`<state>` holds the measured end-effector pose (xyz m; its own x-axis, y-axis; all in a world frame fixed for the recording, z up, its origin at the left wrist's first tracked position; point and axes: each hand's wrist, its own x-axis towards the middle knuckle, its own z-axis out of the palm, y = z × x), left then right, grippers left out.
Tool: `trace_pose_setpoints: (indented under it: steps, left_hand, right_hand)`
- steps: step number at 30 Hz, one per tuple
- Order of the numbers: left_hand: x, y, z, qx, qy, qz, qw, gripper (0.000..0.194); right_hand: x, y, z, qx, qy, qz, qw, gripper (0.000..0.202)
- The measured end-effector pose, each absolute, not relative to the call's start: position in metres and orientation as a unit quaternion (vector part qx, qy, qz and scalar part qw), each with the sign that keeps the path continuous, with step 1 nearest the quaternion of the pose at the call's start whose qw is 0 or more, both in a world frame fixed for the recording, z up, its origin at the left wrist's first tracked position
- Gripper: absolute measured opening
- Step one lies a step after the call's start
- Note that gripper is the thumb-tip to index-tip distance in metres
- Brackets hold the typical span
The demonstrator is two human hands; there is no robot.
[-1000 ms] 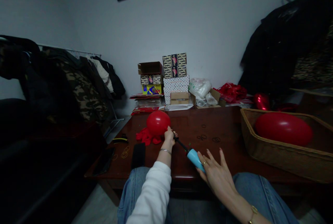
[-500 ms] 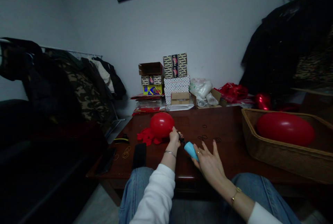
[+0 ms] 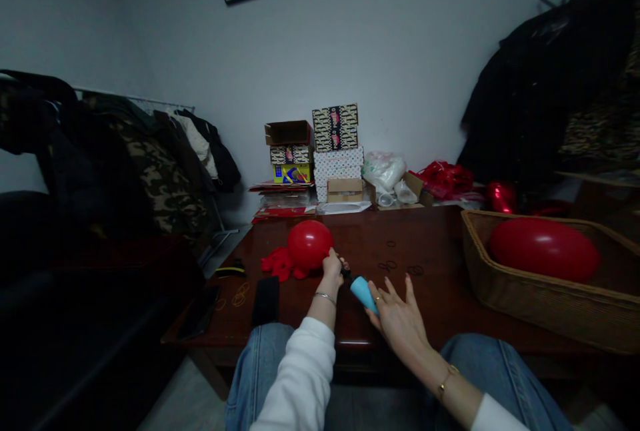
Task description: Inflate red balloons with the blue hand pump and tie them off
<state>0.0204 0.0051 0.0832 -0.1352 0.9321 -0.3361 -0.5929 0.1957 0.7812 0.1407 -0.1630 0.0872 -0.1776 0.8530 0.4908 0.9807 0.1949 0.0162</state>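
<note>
Overhanging a dim room's (image 3: pixel 410 51) table (image 3: pixel 440 247), left hand (image 3: pixel 333 267) and right hand (image 3: pixel 400 321) hold a pump (image 3: pixel 363 293).

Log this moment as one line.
left hand: holds balloon against pump | right hand: grips pump | basket: larger balloon inside | table: bands

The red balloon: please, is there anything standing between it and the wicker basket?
Beside the balloon are the left hand and the blue pump, with the right hand on it. Farther right, only thin bands lie flat on the table, before the raised rim of the basket.
</note>
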Motion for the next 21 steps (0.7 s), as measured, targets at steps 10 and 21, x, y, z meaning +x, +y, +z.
trace_pose_setpoints:
  steps: [10,21]
  left_hand:
    - [0.007,0.008,0.092,0.189,0.447,0.621,0.616,0.03]
    - [0.019,0.004,0.094,0.192,0.448,0.616,0.619,0.027]
  right_hand:
    - [0.171,-0.193,0.072,-0.574,-0.764,-0.193,0.224,0.042]
    - [0.15,-0.169,0.084,-0.6,-0.748,-0.185,0.214,0.04]
